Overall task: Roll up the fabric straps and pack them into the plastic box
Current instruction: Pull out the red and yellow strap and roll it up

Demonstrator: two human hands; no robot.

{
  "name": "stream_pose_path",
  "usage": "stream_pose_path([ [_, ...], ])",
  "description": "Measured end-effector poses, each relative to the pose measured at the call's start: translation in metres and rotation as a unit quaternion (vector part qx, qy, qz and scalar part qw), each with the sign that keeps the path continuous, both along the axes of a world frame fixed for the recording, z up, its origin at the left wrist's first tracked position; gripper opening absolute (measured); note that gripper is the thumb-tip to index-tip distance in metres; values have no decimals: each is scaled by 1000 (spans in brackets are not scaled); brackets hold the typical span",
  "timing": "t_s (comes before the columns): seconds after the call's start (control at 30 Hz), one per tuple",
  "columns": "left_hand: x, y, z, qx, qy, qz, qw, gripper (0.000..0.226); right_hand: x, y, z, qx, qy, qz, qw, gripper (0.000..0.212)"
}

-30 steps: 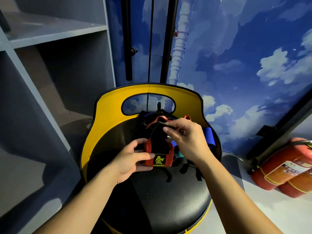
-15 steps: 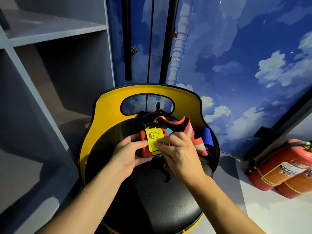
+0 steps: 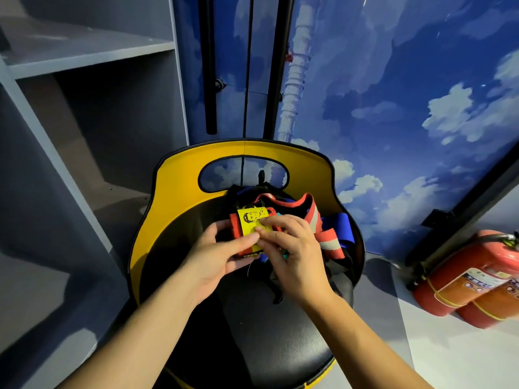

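Grey shelving unit far left, open compartments. Chair dead centre: yellow backrest with an oval cutout, black round seat.

Left hand over the seat, fingers curled round the left side of a red strap roll, thumb on top. Roll has a yellow label with a black face print facing up. Right hand touching the left one, fingertips pinching the label's lower edge and pressing it onto the roll. So both hands are clamped on the same roll, held just above the seat in front of the backrest.

Loose tail of the red strap with grey stripe loops behind and right of the right hand. Blue strap just beside it, lying on a pile of dark straps on the rear of the seat.

Plastic box: can't locate it in view.

Two red fire extinguishers far right on the floor, lying side by side against the blue cloud-printed wall.
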State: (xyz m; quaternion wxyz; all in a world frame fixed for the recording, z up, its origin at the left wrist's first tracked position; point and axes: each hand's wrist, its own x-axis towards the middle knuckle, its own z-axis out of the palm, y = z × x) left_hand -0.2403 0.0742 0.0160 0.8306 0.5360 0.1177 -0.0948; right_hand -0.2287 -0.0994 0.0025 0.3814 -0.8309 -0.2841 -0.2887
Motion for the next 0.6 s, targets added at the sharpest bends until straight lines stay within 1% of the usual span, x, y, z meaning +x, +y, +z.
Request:
stream_pose_path([
  [0.07, 0, 0, -2, 25, -15, 13, 1000, 69, -3, 0, 8, 55, 65, 8, 996, 12],
  [0.13, 1, 1, -1, 54, -30, 20, 998, 71, -4, -2, 17, 151, 135, 18, 979, 11],
  [0.17, 2, 2, 0, 67, -38, 21, 997, 71, -2, -2, 19, 186, 148, 14, 971, 13],
  [0.2, 2, 1, 1, 74, -47, 19, 996, 69, -1, -3, 21, 192, 155, -5, 969, 18],
  [0.23, 1, 0, 2, 76, -56, 13, 995, 66, 0, -5, 22, 187, 183, -10, 965, 27],
  [0.27, 0, -2, 3, 77, -64, 4, 995, 63, 2, -6, 22, 185, 240, 11, 953, 39],
  [0.3, -1, -4, 3, 80, -70, -5, 994, 63, 1, -7, 24, 210, 313, 60, 924, 50],
  [0.33, -3, -6, 4, 84, -74, -9, 994, 64, 1, -7, 25, 243, 376, 108, 888, 58],
  [0.37, -3, -7, 4, 86, -77, -9, 993, 66, 0, -8, 24, 268, 407, 136, 863, 62],
  [0.4, -4, -7, 3, 86, -77, -7, 993, 69, 0, -8, 23, 271, 405, 143, 862, 63],
  [0.5, -5, -5, 0, 100, -75, -7, 992, 72, -2, -5, 19, 262, 366, 124, 884, 57],
  [0.6, -6, -4, -2, 95, -70, -9, 993, 69, -4, -2, 18, 252, 370, 127, 885, 56],
])
